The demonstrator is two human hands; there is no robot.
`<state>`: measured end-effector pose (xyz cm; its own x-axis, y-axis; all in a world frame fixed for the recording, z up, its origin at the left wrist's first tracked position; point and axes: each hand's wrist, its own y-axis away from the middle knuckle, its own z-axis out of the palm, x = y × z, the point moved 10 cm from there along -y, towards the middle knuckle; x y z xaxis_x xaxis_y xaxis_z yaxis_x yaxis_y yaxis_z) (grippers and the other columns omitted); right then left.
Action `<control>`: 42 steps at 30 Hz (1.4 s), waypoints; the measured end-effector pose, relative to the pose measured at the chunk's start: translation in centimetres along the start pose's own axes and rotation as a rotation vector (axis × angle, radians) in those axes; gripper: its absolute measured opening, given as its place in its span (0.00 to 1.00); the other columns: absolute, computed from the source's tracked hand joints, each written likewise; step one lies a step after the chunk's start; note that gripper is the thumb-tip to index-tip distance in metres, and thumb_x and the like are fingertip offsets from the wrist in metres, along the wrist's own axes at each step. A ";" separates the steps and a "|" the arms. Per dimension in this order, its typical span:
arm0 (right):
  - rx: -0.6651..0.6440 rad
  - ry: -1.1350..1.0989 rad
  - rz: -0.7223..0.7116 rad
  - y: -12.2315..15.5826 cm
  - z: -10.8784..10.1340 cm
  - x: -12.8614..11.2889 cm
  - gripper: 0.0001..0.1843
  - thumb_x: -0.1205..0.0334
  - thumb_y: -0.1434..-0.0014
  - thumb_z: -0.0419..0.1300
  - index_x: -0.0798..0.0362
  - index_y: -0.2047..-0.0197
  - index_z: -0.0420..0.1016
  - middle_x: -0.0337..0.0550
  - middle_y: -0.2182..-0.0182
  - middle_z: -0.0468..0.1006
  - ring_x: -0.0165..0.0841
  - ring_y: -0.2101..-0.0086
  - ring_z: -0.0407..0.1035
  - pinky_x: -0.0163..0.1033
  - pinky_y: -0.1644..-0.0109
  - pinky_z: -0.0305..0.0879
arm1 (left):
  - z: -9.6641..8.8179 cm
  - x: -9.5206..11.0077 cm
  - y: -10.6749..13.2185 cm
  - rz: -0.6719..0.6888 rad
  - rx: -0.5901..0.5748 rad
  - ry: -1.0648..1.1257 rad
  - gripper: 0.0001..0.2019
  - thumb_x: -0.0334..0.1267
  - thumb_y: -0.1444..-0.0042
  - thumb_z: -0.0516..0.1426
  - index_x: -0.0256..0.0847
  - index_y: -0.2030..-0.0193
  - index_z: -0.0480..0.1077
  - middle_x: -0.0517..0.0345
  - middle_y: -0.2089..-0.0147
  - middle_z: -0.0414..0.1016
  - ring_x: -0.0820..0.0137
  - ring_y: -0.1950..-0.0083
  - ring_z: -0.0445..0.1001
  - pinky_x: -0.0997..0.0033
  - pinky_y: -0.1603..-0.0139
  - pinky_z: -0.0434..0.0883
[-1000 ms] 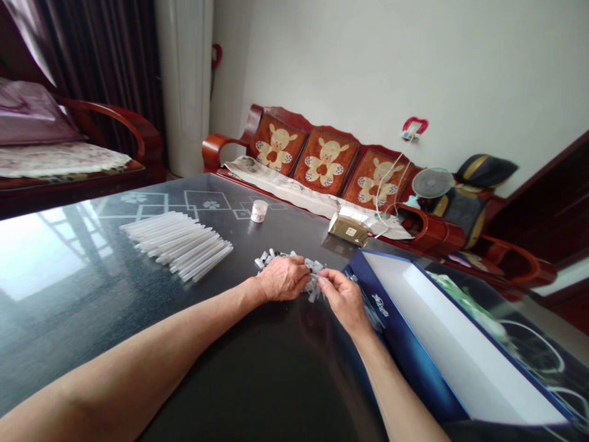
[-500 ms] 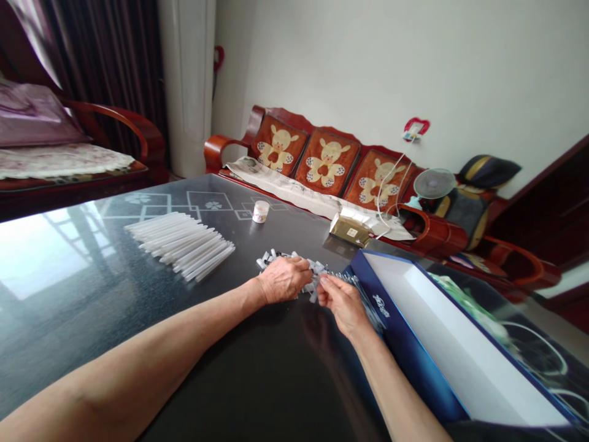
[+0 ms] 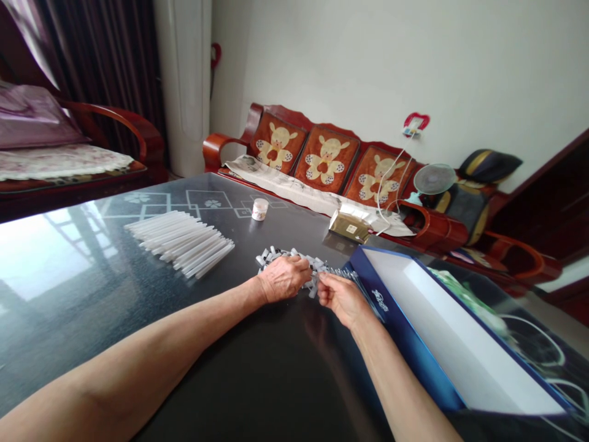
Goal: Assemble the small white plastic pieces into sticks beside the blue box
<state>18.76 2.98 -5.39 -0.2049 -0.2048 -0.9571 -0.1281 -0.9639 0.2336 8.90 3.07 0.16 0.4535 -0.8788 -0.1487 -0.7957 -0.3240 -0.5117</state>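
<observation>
In the head view, my left hand (image 3: pixel 286 280) is closed with its fingers pinched together, over the near side of a pile of small white and clear cap-like pieces (image 3: pixel 294 253). Just right of it, my right hand (image 3: pixel 341 299) pinches thumb against fingers, its tips close to the left hand's. Whatever either hand holds is too small or hidden to make out. Beyond the right hand, thin sticks with metallic-looking tips (image 3: pixel 343 273) lie against a blue box (image 3: pixel 407 341). To the left rests a row of slim whitish tubes (image 3: pixel 181 242), side by side.
The dark glossy table (image 3: pixel 221 380) carries a small white round tub (image 3: pixel 260 210) and a gold tissue pack (image 3: pixel 350 228). Green-white packaging (image 3: pixel 469 301) and a white cable (image 3: pixel 559 350) lie right of the box. A wooden sofa (image 3: pixel 225 147) and a fan (image 3: pixel 435 179) are behind.
My right hand has shifted very slightly; both hands keep their pinches over the same spot. The whole view has tilted a little. The tubes, pile and box stay in place.
</observation>
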 end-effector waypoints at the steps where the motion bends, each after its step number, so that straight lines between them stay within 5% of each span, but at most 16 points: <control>1: 0.008 0.006 0.013 0.0 -0.1 0.1 0.09 0.62 0.58 0.67 0.57 0.73 0.74 0.35 0.83 0.69 0.22 0.82 0.60 0.28 0.81 0.55 | 0.1 0.1 0.0 -0.001 -0.003 0.001 0.10 0.32 0.39 0.47 0.37 0.67 0.68 0.53 0.67 0.67 0.70 0.68 0.66 0.69 0.67 0.65; 13: 0.051 -0.038 0.187 -0.3 -0.7 1.6 0.07 0.67 0.53 0.62 0.55 0.78 0.68 0.34 0.86 0.66 0.22 0.85 0.59 0.28 0.82 0.56 | 0.3 0.6 0.1 -0.029 0.007 -0.003 0.10 0.31 0.39 0.47 0.37 0.68 0.68 0.53 0.67 0.67 0.69 0.67 0.67 0.70 0.69 0.64; 19: 0.093 0.081 -0.205 -0.2 -0.6 -1.7 0.12 0.56 0.55 0.67 0.55 0.72 0.74 0.37 0.81 0.72 0.25 0.81 0.63 0.31 0.78 0.60 | -1.6 -1.5 -0.6 -0.206 -0.012 0.015 0.14 0.41 0.36 0.46 0.39 0.65 0.69 0.54 0.69 0.68 0.69 0.68 0.69 0.72 0.69 0.64; 25: 0.198 0.215 -0.409 0.2 -1.7 -3.1 0.17 0.50 0.55 0.65 0.53 0.65 0.76 0.37 0.79 0.74 0.29 0.78 0.66 0.35 0.73 0.63 | -2.5 -1.2 -0.8 -0.183 -0.016 0.038 0.14 0.40 0.36 0.45 0.37 0.57 0.68 0.52 0.65 0.71 0.68 0.64 0.70 0.69 0.62 0.68; 31: 0.184 0.283 -0.421 0.3 -1.5 -3.0 0.16 0.52 0.54 0.64 0.53 0.65 0.77 0.37 0.79 0.74 0.29 0.79 0.65 0.35 0.73 0.63 | -0.8 -1.2 -0.9 -0.140 -0.105 0.096 0.12 0.33 0.38 0.47 0.37 0.69 0.70 0.54 0.69 0.69 0.70 0.66 0.70 0.71 0.62 0.68; 39: 0.112 0.152 -0.318 0.0 -1.0 -1.3 0.16 0.52 0.56 0.66 0.55 0.69 0.75 0.35 0.83 0.69 0.26 0.81 0.59 0.33 0.78 0.56 | -0.6 -0.6 -0.3 -0.093 -0.027 0.040 0.10 0.31 0.39 0.48 0.37 0.68 0.68 0.52 0.67 0.68 0.68 0.65 0.67 0.68 0.62 0.67; 42: 0.156 0.307 -0.364 0.3 -1.0 -2.2 0.15 0.51 0.53 0.63 0.53 0.67 0.75 0.37 0.80 0.72 0.29 0.79 0.63 0.35 0.75 0.60 | -1.0 -0.9 -0.4 -0.090 -0.032 0.036 0.11 0.33 0.38 0.47 0.37 0.68 0.67 0.52 0.67 0.68 0.68 0.65 0.66 0.69 0.63 0.66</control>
<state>20.18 2.97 -3.41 0.1721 0.0764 -0.9821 -0.2866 -0.9500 -0.1241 8.43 3.63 1.30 0.5091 -0.8576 -0.0728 -0.7652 -0.4123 -0.4944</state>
